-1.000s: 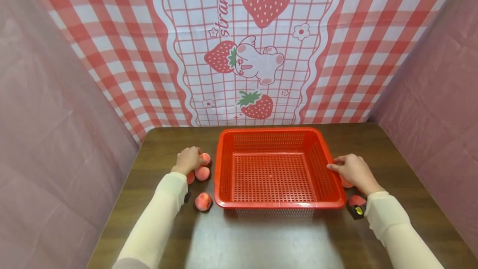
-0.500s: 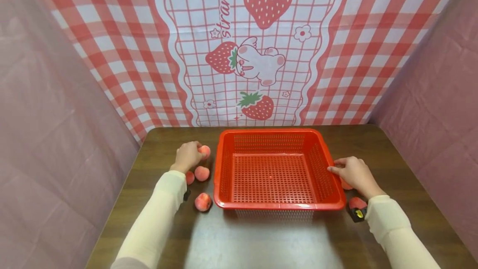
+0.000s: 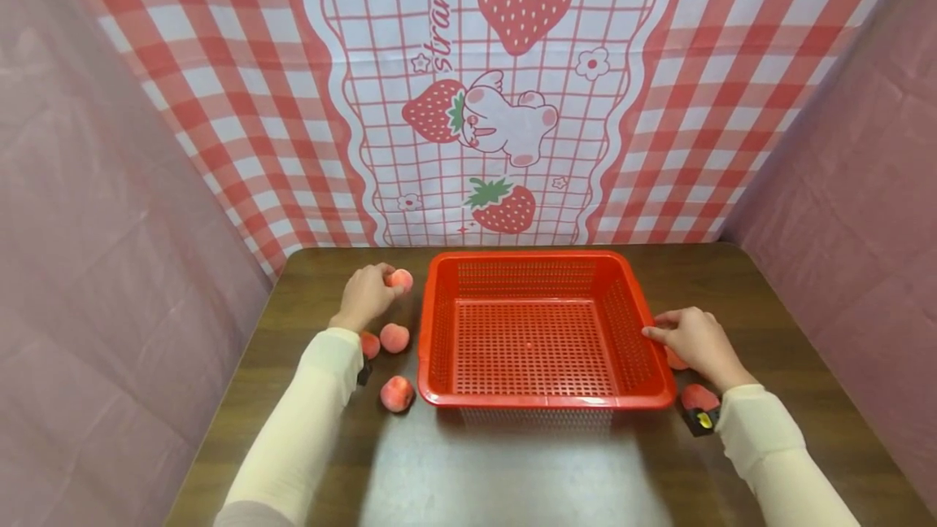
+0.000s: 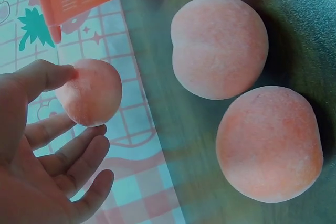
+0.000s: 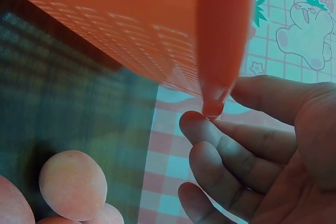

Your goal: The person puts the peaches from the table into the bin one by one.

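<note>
Left hand (image 3: 366, 295) pinches peach (image 3: 401, 280) near basket's far-left corner — light grip, probably sparing soft fruit. Right hand (image 3: 695, 340) pinches right rim of red basket (image 3: 545, 402), likely steadying it on surface (image 3: 527, 478). One basket; left, held peach plus three loose peaches (image 3: 395, 338); right, several more — exact count hidden.

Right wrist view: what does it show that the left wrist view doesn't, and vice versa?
Only the right wrist view shows the right hand pinching the red basket at its rim, and a cluster of peaches, partly cut off.
Only the left wrist view shows the left hand pinching a peach, with two more peaches nearby.
Both show part of the basket, the table and the printed cloth.
</note>
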The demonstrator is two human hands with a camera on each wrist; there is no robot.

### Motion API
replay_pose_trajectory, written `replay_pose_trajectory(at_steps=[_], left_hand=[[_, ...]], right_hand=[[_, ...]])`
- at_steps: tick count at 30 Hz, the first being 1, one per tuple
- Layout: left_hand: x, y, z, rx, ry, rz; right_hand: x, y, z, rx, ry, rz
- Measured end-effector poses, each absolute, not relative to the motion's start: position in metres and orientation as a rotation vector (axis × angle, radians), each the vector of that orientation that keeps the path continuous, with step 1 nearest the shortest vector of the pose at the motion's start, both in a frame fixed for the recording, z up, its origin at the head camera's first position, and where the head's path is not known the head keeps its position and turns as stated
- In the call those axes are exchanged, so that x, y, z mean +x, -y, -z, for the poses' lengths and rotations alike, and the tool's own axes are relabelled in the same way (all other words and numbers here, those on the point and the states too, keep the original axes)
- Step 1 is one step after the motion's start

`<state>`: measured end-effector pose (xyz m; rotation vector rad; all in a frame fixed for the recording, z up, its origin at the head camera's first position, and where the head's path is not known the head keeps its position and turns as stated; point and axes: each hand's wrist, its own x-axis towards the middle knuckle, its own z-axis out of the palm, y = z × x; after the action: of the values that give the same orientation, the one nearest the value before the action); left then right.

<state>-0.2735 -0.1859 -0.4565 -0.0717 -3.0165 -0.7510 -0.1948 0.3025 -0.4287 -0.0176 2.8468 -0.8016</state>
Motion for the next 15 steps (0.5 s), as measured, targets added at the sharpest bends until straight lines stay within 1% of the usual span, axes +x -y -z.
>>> replay_pose_trajectory(at_steps=[15], left_hand=[[-0.2757,0.1831,0.4482,-0.133,2.956,0.809]], right_hand=[[-0.1931,-0.3011,0.4281,-0.011,-2.812,0.839]])
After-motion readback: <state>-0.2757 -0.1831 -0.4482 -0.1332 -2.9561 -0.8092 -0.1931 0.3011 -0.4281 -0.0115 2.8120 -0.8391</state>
